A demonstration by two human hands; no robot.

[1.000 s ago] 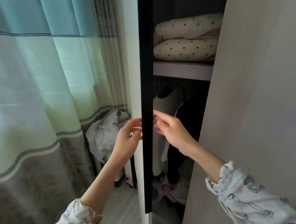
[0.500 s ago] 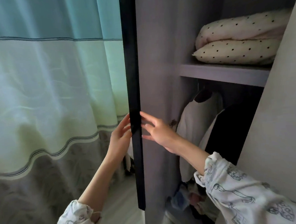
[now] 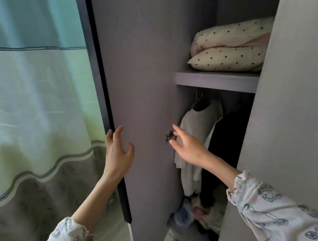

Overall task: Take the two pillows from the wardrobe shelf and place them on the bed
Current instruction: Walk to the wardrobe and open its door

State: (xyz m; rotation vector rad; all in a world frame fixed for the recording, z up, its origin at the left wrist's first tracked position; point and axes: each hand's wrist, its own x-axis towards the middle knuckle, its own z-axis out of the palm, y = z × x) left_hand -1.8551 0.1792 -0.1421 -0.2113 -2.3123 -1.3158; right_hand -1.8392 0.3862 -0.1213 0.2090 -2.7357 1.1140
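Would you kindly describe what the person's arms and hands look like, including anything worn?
Both hands, left hand and right hand, are bare, without rings or gloves. Each forearm emerges from a loose white sleeve with gathered cuffs, printed with dark line drawings.

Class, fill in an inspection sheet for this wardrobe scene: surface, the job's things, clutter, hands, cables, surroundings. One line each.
Surface: grey shelf inside the open wardrobe, carrying the pillows.
Job's things: two dotted pillows, stacked one on the other on the shelf, untouched.
Clutter: clothes hanging under the shelf; a heap of garments on the wardrobe floor.
Hands: left hand open at the door edge; right hand open, reaching inward, holding nothing.
Cables: nothing seen.
Surroundings: curtain on the left; second door on the right.
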